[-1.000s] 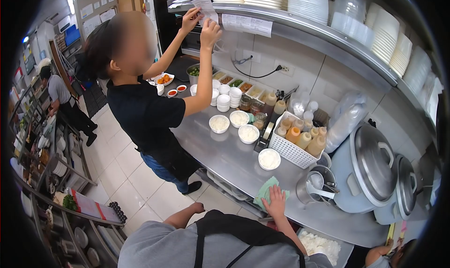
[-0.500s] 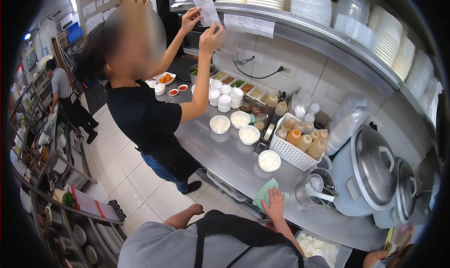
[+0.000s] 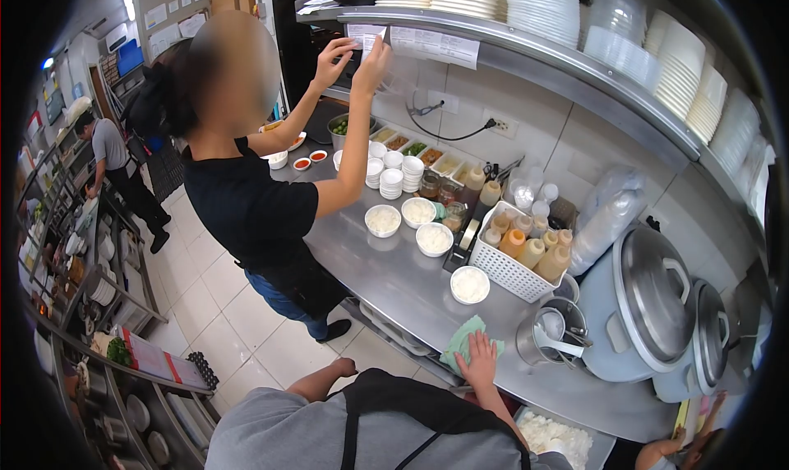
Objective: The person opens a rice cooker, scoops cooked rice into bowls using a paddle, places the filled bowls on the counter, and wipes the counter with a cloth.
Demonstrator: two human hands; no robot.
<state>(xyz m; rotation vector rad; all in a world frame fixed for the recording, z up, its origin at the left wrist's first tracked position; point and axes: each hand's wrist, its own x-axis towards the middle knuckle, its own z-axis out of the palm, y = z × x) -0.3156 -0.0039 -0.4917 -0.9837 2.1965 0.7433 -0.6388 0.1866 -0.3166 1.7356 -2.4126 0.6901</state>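
Head view is showing the right hand (image 3: 479, 360) lying flat on a green cloth (image 3: 462, 337), its fingers stretched out and not gripping. The cloth is resting at the near edge of the steel table (image 3: 411, 289), one corner reaching the edge. The left hand (image 3: 345, 367) is hanging over the floor (image 3: 275, 334), apart from the table; its fingers are looking curled, but whether it is clenched I cannot tell.

Just beyond the cloth, a rice bowl (image 3: 471, 301) is standing alone, with three more bowls (image 3: 383, 233) grouping farther up the table. A metal pot (image 3: 532, 353) is standing near the right hand, a white handle (image 3: 559, 343) leaning out over its rim. Behind it, a white basket (image 3: 511, 278) is holding sauce bottles (image 3: 552, 263), and two lidded coolers (image 3: 612, 330) are filling the table's far right. Below the near edge, a rice tray (image 3: 604, 447) is showing partly.

Across the table's left end, a co-worker (image 3: 246, 186) in black is holding a paper slip (image 3: 371, 41) up by the shelf (image 3: 526, 33), where stacked containers (image 3: 538, 10) are standing. Another person (image 3: 111, 145) is standing by the racks at far left.
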